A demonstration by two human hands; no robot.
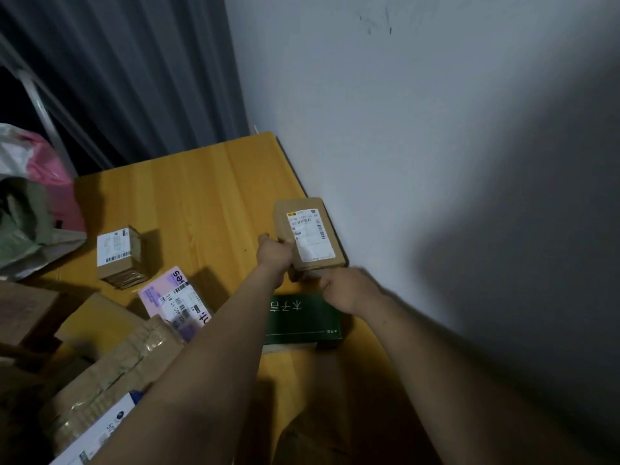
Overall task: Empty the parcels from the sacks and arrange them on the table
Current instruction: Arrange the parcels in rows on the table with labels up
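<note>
A brown cardboard parcel [310,234] with a white shipping label sits at the right edge of the yellow wooden table [201,196], close to the wall. My left hand [275,255] grips its left side with curled fingers. My right hand [345,290] grips its near corner. Just below it lies a dark green box [295,323] with white characters. Further left are a small brown box [119,256] with a white label and a pink-and-white flat parcel [174,298].
Several larger taped cardboard boxes [110,364] crowd the table's near left. Pink, white and grey-green plastic sacks [30,196] lie at the far left. A grey wall [436,162] borders the table on the right; a curtain [134,78] hangs behind.
</note>
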